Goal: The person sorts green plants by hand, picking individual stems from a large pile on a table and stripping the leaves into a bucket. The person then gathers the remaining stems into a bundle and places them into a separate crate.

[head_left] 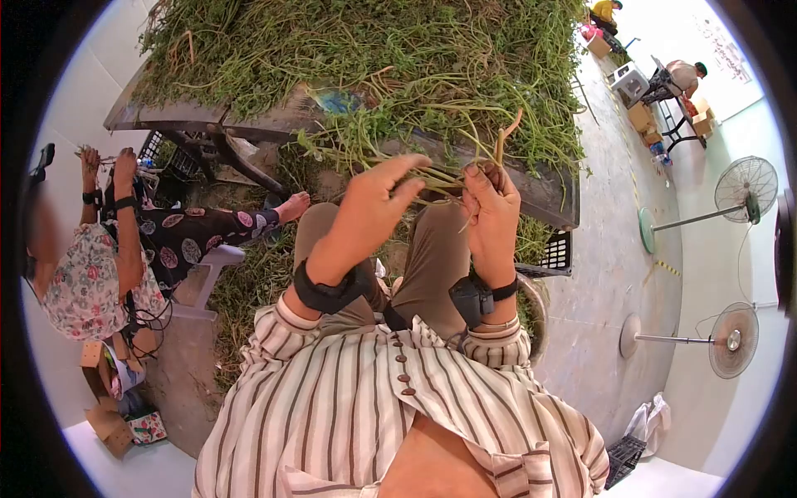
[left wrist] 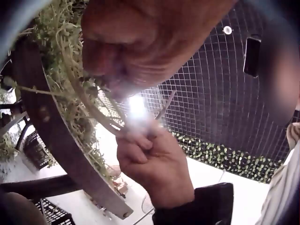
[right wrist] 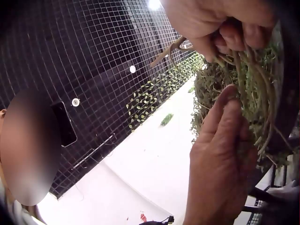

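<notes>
My right hand pinches several thin green plant stems between thumb and fingers, close above my knees. A thicker pale brown stalk rises from that grip; in the right wrist view the curled fingers press on the stems. My left hand is beside the same stems, its thumb and fingers apart with the stems passing alongside them. The left wrist view has this hand close to the camera at the top. Leafy ends of plants spread beyond it over the table edge.
A large heap of green plants covers the wooden table. Black crates stand beneath it. At the left another person sits on a plastic stool. Standing fans are at the right, with people and boxes farther off.
</notes>
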Motion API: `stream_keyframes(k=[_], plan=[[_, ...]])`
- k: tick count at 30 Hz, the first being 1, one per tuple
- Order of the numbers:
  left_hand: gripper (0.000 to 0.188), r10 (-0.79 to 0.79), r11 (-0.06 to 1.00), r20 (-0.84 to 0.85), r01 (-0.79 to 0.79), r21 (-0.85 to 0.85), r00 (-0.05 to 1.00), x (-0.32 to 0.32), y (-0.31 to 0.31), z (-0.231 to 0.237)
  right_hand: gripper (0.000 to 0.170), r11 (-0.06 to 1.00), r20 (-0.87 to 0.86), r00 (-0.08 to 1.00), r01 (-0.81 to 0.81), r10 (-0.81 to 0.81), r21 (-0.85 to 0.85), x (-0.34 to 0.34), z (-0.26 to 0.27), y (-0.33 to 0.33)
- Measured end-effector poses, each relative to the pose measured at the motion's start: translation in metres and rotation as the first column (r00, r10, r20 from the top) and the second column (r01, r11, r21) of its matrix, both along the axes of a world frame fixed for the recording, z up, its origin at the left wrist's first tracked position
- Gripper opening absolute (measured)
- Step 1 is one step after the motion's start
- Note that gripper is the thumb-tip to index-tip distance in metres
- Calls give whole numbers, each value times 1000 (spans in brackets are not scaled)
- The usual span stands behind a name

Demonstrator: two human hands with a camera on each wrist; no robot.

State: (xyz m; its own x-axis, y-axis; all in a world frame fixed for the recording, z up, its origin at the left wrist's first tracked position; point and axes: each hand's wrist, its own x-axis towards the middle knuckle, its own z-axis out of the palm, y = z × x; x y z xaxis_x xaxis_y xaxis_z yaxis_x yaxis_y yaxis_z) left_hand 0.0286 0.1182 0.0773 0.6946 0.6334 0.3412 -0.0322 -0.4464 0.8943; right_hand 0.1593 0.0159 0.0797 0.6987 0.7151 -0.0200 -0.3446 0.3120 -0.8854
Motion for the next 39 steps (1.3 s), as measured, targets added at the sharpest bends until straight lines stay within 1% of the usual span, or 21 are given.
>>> stream_keyframes(k=[1, 2, 3, 5, 6, 8, 9, 11, 12, 14, 15, 17, 21, 23, 24, 26, 30, 32, 33, 36, 39], plan=[[24, 3, 994, -3, -3, 106, 1000, 3, -2, -2, 14, 1000, 0, 1000, 1, -1, -1, 0, -1, 0], [30, -24, 994, -86, 33, 102, 996, 4, -1, -3, 15, 1000, -3, 1000, 3, -3, 1, -1, -3, 0], [30, -24, 994, -86, 33, 102, 996, 6, -1, -6, 18, 1000, -7, 1000, 7, -7, 3, -1, -4, 0], [29, 43, 961, -71, -22, 277, 997, 11, -2, -15, 17, 1000, -17, 1000, 0, 0, 6, -2, -3, -2], [29, 40, 960, -71, -19, 278, 997, 12, -4, -16, 17, 1000, -27, 1000, -8, 8, 10, -3, -3, -2], [28, 77, 985, -102, -60, 163, 992, 13, -9, -16, 16, 1000, -39, 999, 9, -9, 9, -3, -1, -3], [28, 74, 985, -106, -55, 164, 992, 13, -9, -18, 15, 1000, -51, 998, 21, -21, 4, -4, -1, -4], [25, 91, 964, -64, -72, 255, 994, 12, -9, -21, 14, 1000, -56, 998, 10, -9, 12, -3, -3, -4], [25, 90, 964, -67, -70, 255, 994, 11, -9, -21, 13, 1000, -56, 998, -6, 7, 18, -3, -5, -4], [24, 160, 972, -27, -153, 177, 987, 11, -11, -21, 13, 1000, -60, 998, -7, 9, 26, -3, -5, -3], [24, 161, 972, -28, -154, 177, 987, 11, -9, -23, 12, 999, -65, 998, -9, 11, 33, -4, -5, -3], [22, 121, 946, 39, -127, 299, 992, 11, -5, -27, 13, 999, -68, 998, -17, 19, 38, -5, -4, -3], [19, 109, 944, 34, -114, 308, 993, 10, -10, -24, 13, 999, -81, 997, -13, 17, 45, -7, -2, -1], [23, 149, 963, -2, -145, 226, 989, 11, -13, -23, 14, 999, -73, 997, -11, 14, 47, -7, -5, 0], [23, 149, 964, -2, -145, 224, 989, 11, -13, -25, 14, 999, -64, 998, -10, 13, 50, -7, -6, 0], [23, 149, 953, 9, -146, 265, 989, 11, -12, -29, 14, 999, -73, 997, -13, 17, 50, -7, -6, -1], [22, 120, 955, -7, -114, 273, 993, 12, -11, -32, 14, 999, -75, 997, -13, 16, 47, -6, -6, 0], [22, 114, 927, 73, -132, 351, 991, 13, -9, -32, 13, 999, -64, 997, -33, 36, 43, -7, -4, -1], [22, 112, 927, 72, -130, 352, 991, 12, -9, -30, 13, 998, -54, 997, -53, 55, 37, -8, -4, -2], [19, 110, 936, -5, -102, 336, 994, 11, -7, -26, 14, 997, -46, 997, -68, 69, 27, -7, -9, -1], [15, 81, 918, -39, -59, 393, 996, 12, -4, -31, 15, 997, -27, 997, -66, 67, 25, -8, -12, 0]])
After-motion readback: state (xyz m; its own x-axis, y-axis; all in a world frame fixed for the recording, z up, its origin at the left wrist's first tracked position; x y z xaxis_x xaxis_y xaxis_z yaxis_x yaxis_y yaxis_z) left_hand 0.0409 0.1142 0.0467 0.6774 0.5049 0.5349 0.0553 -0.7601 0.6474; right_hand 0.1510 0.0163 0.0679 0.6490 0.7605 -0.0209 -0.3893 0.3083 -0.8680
